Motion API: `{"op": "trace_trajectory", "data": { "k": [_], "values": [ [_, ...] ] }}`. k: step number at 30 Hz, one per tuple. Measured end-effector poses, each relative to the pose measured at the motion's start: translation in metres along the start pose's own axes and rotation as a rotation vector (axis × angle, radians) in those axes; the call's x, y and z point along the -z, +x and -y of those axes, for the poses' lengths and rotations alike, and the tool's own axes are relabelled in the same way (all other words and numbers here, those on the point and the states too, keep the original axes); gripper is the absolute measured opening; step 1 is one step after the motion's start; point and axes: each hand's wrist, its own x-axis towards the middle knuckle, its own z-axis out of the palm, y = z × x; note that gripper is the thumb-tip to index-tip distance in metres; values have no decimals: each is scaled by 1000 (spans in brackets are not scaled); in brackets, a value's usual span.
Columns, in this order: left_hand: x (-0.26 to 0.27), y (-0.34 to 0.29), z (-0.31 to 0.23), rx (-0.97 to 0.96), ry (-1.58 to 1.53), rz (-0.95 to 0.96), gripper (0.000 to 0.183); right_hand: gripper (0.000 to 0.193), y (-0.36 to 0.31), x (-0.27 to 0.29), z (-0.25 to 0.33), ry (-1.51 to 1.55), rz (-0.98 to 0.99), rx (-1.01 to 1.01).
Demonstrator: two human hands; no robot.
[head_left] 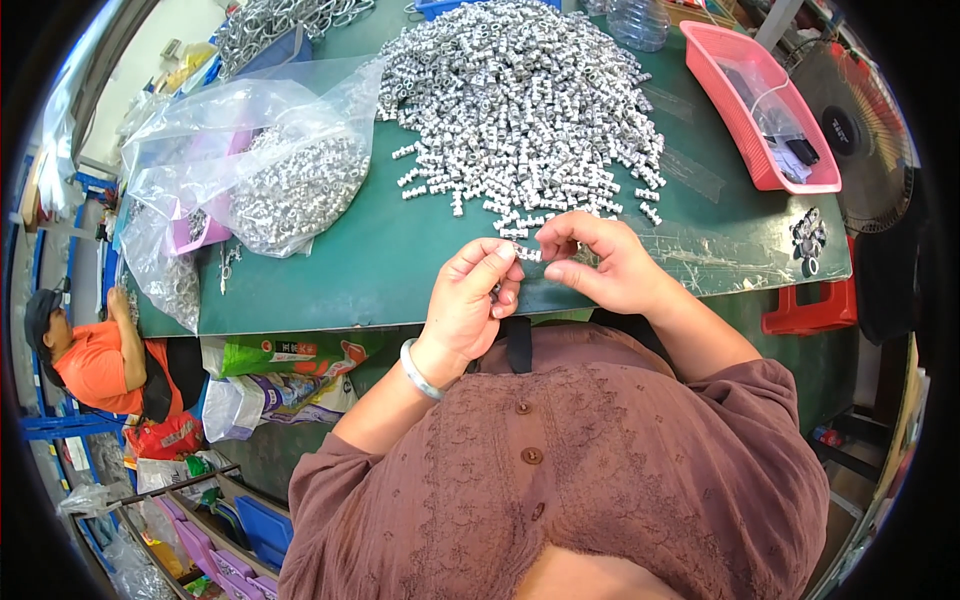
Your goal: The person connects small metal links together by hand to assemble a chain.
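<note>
At the near edge of the table, my left hand (468, 298) is closed, its thumb and forefinger pinching a small ridged silver metal part (528, 254). Something small and dark shows among its lower fingers, too little to make out. Close by on the right, my right hand (608, 265) has its thumb and forefinger curved and apart around the part's free end, with no grip on it that I can see. Just beyond both hands spreads a large heap of similar silver metal parts (520, 100).
The green table (330, 290) bears a clear plastic bag (300, 190) of small metal pieces at left. A pink basket (740, 110) and dark rings (808, 238) lie at right, near a fan (850, 130) and red stool (812, 310). Another person (95, 350) sits far left.
</note>
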Motion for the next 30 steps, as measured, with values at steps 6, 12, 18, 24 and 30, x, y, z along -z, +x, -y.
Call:
{"op": "trace_trajectory", "data": {
  "k": [6, 12, 18, 24, 30],
  "values": [
    [-2, 0, 0, 32, 21, -8, 11, 17, 1, -4, 0, -194, -29, 49],
    [-2, -1, 1, -6, 65, 16, 13, 13, 1, -6, 2, 0, -68, -133],
    [-2, -1, 2, -17, 72, 9, 12, 13, 0, -6, 0, 2, -68, -136],
    [-4, -3, 1, -56, 126, 31, 9, 14, -1, -5, -1, -79, -75, -73],
    [-8, -5, 1, 125, 104, 110, 5, 18, 4, -5, -5, 75, -45, -95]
  ]
}}
